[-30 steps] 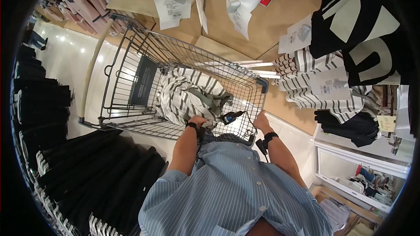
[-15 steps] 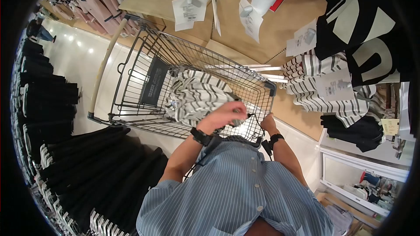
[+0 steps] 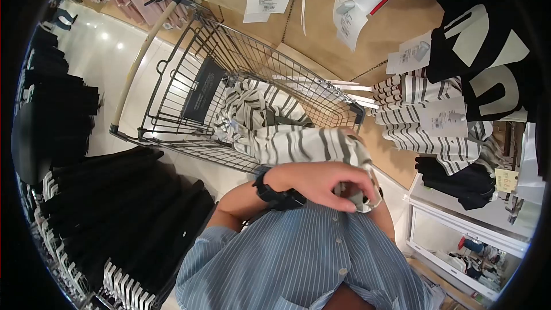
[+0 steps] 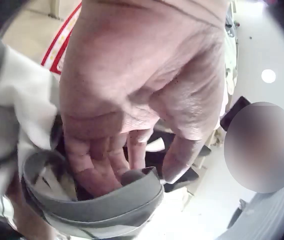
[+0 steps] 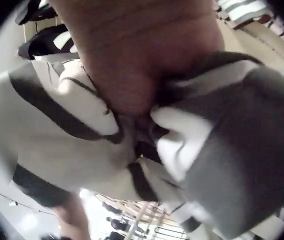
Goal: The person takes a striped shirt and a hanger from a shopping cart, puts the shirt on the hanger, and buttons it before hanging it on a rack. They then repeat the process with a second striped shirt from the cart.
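A white shirt with dark stripes (image 3: 310, 142) is drawn up over the near side of the shopping cart (image 3: 204, 89), its far end running into bunched striped cloth (image 3: 244, 103) in the basket. My left hand (image 3: 324, 182) is arched over its near end. In the left wrist view, the fingers and thumb close on a grey band (image 4: 102, 207) that curves like a neckline. My right hand (image 5: 147, 65) grips bunched striped fabric (image 5: 72, 150) in the right wrist view. From the head camera the shirt mostly covers that hand.
Black garments on white hangers (image 3: 132, 206) fill the left side. At right hang striped shirts (image 3: 436, 109) and black tops (image 3: 482, 40) with paper tags. A wooden shelf (image 3: 321, 28) stands beyond the cart, and a white-framed mirror (image 3: 470, 247) leans at lower right.
My left hand left the pile, reached right across the cart and is now in front of my chest at the striped shirt. The shirt has come up from the basket, and my right hand now holds it.
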The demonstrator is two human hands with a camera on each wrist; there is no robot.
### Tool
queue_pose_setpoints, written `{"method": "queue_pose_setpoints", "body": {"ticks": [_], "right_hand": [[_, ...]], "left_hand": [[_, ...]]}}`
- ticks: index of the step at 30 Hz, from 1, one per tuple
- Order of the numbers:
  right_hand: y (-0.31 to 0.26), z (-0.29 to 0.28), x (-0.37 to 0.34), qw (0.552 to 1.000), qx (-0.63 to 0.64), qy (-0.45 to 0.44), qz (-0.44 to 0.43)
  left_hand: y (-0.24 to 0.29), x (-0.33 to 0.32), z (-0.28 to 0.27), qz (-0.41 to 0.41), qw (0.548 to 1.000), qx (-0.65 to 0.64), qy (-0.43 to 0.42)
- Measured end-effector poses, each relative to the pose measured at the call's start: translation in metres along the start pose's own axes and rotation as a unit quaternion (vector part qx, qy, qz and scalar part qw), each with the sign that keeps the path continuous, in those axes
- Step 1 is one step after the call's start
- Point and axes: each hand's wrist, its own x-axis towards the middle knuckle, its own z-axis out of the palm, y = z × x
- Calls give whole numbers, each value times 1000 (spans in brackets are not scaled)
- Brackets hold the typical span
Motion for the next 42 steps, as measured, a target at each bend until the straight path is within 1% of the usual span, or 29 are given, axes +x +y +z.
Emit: {"method": "queue_pose_setpoints", "body": {"ticks": [1,3,4,5,7,8,9,11,12,13,14,15,16,18,20,21,24,25,26,28,30,31,34,36,37,38,40,41,42], "right_hand": [[-13,-9,-1,992,115,17,40],[-54,-18,-10,993,105,34,40],[-90,-15,-9,999,-21,32,-5],[-86,-16,-9,993,44,111,-20],[-109,-10,-11,988,-27,151,-25],[-117,-6,-10,983,-64,172,-28],[-115,-2,-7,975,69,209,-7],[-119,13,2,977,61,196,-57],[-121,25,5,974,75,201,-79],[-116,30,7,982,-6,175,-72],[-116,39,8,993,30,104,-40],[-120,49,11,989,138,61,-6],[-114,55,13,994,100,7,-45],[-120,62,12,996,60,-5,-69],[-118,46,15,997,64,-2,-51],[-116,38,13,997,66,3,-40],[-105,34,6,986,-149,-14,-67],[-103,41,3,993,-110,-27,-43],[-93,45,3,988,-143,-39,-39],[-82,55,2,975,-205,-7,-90],[-80,47,2,974,-222,-1,-48],[-80,43,2,973,-229,3,-27],[-81,28,-2,969,-213,123,-23],[-79,13,2,966,-175,191,-4],[-78,9,4,962,-156,223,5],[-80,9,6,965,-170,201,-17],[-88,14,10,966,-197,159,-60],[-98,23,11,963,-241,91,-72],[-88,35,13,960,-253,65,-102]], "left_hand": [[-7,-13,-4,-8,999,-12,50],[-24,-39,-12,-39,982,-66,175],[-38,-51,-18,-66,965,-86,238],[-59,-64,-23,-95,940,-91,314],[-72,-79,-31,-177,905,117,368],[-84,-83,-29,-216,880,184,382],[-84,-83,-25,-221,889,214,338],[-79,-79,-20,-225,900,276,252],[-63,-67,-15,-250,916,218,226],[-67,-61,-7,-180,929,218,238],[-71,-53,-3,-105,938,218,247],[-59,-39,-2,-68,947,170,264],[-74,-41,-3,-164,938,66,299],[-98,-46,-4,-102,883,66,454],[-101,-54,-15,-87,837,-128,524],[-92,-59,-18,-102,839,-133,518],[-61,-75,-18,-162,870,-87,457],[-60,-80,-18,-174,864,-142,450],[-58,-80,-19,-184,855,-194,444],[-55,-75,-19,-206,849,-206,441],[-52,-76,-20,-191,846,-231,441],[-59,-83,-24,-205,850,-199,443],[-59,-83,-35,-211,824,-99,516],[-62,-90,-55,-261,822,-14,506],[-73,-95,-62,-253,794,107,541],[-84,-99,-68,-240,754,227,568],[-59,-68,-50,-128,713,476,499],[-44,-54,-40,-96,771,445,445],[-47,-49,-33,-124,805,414,406]]}}
